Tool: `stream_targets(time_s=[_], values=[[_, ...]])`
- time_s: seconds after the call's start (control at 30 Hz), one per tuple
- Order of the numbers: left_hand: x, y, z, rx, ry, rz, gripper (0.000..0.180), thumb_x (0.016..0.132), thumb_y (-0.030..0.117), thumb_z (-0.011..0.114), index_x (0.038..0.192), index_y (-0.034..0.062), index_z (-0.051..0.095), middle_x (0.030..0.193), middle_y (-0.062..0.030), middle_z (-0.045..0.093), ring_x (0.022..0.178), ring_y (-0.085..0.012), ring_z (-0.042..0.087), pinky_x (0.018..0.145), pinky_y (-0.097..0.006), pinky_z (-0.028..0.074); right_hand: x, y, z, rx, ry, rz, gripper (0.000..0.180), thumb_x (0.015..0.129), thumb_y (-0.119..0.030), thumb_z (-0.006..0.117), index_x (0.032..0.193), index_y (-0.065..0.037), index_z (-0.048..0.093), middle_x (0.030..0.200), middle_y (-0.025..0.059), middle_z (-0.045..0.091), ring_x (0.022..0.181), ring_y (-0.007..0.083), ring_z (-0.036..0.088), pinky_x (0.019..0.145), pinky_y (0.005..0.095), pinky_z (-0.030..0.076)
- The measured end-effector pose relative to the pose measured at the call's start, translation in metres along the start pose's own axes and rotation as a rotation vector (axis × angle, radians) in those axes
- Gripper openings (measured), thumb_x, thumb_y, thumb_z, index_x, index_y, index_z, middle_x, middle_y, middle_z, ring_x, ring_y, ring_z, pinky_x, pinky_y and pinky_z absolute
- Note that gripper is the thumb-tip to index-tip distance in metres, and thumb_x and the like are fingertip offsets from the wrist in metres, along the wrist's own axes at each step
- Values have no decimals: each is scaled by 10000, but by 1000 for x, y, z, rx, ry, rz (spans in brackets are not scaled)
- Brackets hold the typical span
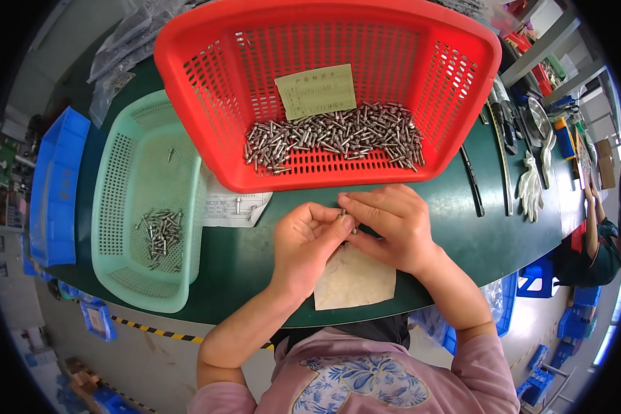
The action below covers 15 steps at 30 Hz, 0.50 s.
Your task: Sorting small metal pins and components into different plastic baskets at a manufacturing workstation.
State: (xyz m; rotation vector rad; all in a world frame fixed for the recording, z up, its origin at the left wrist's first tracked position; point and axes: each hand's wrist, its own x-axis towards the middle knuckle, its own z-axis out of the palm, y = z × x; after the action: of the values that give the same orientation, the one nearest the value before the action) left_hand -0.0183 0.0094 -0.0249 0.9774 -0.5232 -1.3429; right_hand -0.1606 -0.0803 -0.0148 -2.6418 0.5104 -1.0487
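My left hand [303,241] and my right hand [397,224] meet over the near middle of the table, thumbs and fingers pinched together around a small metal pin [343,212]. Fingers cover most of that pin. Below them lies a pale, stained sheet [355,281]. Just beyond my hands, a tilted red basket [324,181] holds a heap of similar metal pins [334,134] and a light green card [316,91]. To the left, a pale green basket [103,221] contains a smaller pile of pins [162,234], with a lone one farther up.
A printed paper [221,212] with one pin on it sticks out beside the green basket. A blue bin [55,186] stands far left. Toward the right lie a black rod [472,181], white gloves [530,188] and tools. Another person [600,238] is at the far right.
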Motion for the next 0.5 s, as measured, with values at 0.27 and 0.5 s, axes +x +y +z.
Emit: stream_targets(time_s=[0.27, 0.5], values=[[3, 9, -8, 26, -81, -191, 107, 918, 86, 576, 942, -18, 585, 909, -92, 643, 840, -152, 644, 767, -293, 560, 2, 8, -5, 12, 38, -88, 427, 595, -211, 779, 985, -66, 682, 930, 30, 688, 704, 183, 625, 686, 320, 487], [3, 12, -13, 17, -207, -330, 251, 924, 172, 602, 1043, -48, 625, 936, -87, 660, 846, -150, 663, 718, -266, 564, -1, 11, -9, 89, -28, -93, 404, 630, -237, 771, 989, -73, 680, 915, 18, 679, 738, 183, 625, 715, 329, 481]])
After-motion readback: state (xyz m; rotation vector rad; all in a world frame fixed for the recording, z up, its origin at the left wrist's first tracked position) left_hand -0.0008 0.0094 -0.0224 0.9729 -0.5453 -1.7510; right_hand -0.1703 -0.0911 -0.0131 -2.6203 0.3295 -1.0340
